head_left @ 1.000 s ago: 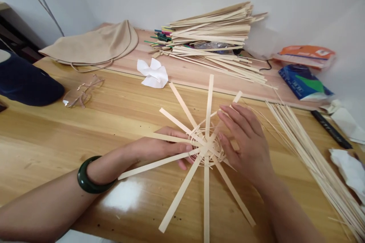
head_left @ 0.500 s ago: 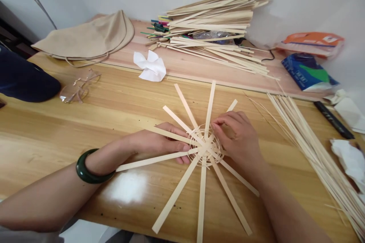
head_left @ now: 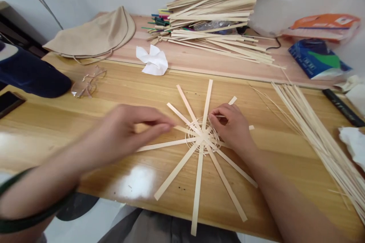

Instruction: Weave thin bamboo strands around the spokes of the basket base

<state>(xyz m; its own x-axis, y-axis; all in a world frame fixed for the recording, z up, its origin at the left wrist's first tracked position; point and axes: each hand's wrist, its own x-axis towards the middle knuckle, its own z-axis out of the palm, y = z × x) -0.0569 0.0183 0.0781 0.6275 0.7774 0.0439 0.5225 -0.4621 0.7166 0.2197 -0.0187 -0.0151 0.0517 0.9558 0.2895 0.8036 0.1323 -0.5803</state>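
Note:
A woven base of flat bamboo strips (head_left: 196,190) lies on the table, its spokes fanning out from a crossed middle. Rings of thin bamboo strand (head_left: 188,142) circle that middle. At the upper right of the rings, my right hand (head_left: 232,127) is closed in a pinch on a thin strand, a short piece of which shows by the fingers. My left hand (head_left: 137,131), somewhat blurred, hovers over the left spokes with thumb and forefinger tips together. Whatever lies between those tips, if anything, I cannot make out. A dark green bangle (head_left: 37,212) circles the left forearm.
Thin strands (head_left: 316,136) lie in a bundle at right, beside a black marker (head_left: 342,108). Flat strips (head_left: 213,13) are piled at the back. Glasses (head_left: 87,83), crumpled tissue (head_left: 154,60), a beige hat (head_left: 94,36) and a blue packet (head_left: 318,59) lie around.
My left hand has let go of the base's left side and risen toward the upper left. My right hand stays pinched at the rings. The view has shifted slightly.

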